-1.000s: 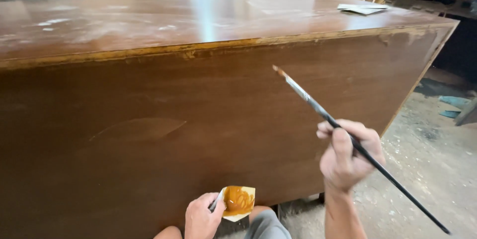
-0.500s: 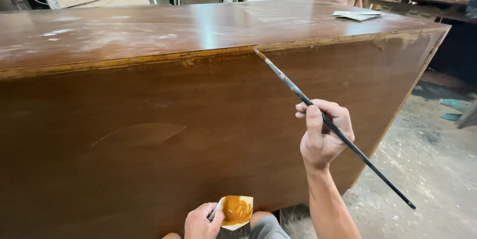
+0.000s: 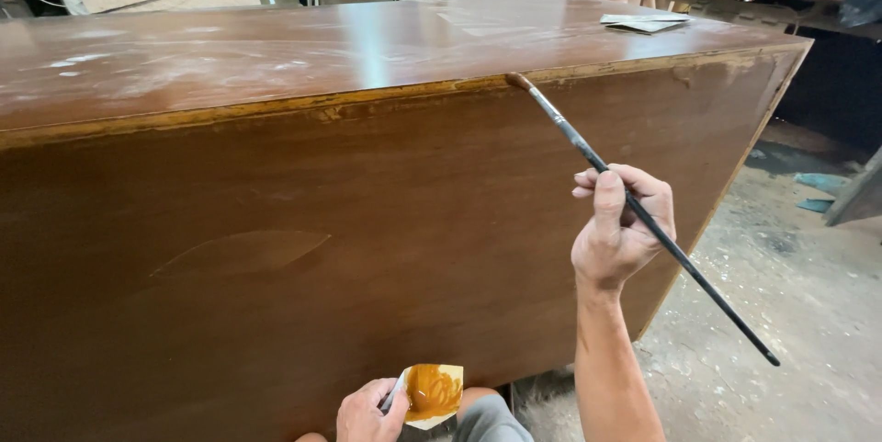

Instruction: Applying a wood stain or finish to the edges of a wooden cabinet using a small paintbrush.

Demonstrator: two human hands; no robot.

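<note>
One large brown wooden cabinet [image 3: 367, 221] fills most of the view, its glossy top reaching away above both hands and its front panel standing just beyond the fingers. A pale worn strip runs along its top front edge. Well beyond the fingertips, on the far right of the top, lies one small stack of grey sheets [image 3: 643, 22].

The right hand [image 3: 620, 231] is closed around one long thin black brush [image 3: 634, 208], pinched between thumb and fingers about midway along the handle. The bristle tip slants up and left from the fingers and touches the pale top edge; the handle's tail slants down and right, past the wrist.

Low down, the left hand [image 3: 367, 413] grips one small piece of card [image 3: 434, 394] serving as a palette, smeared with ochre-brown paint. The fingers also seem to pinch a thin tool, too hidden to tell.
</note>
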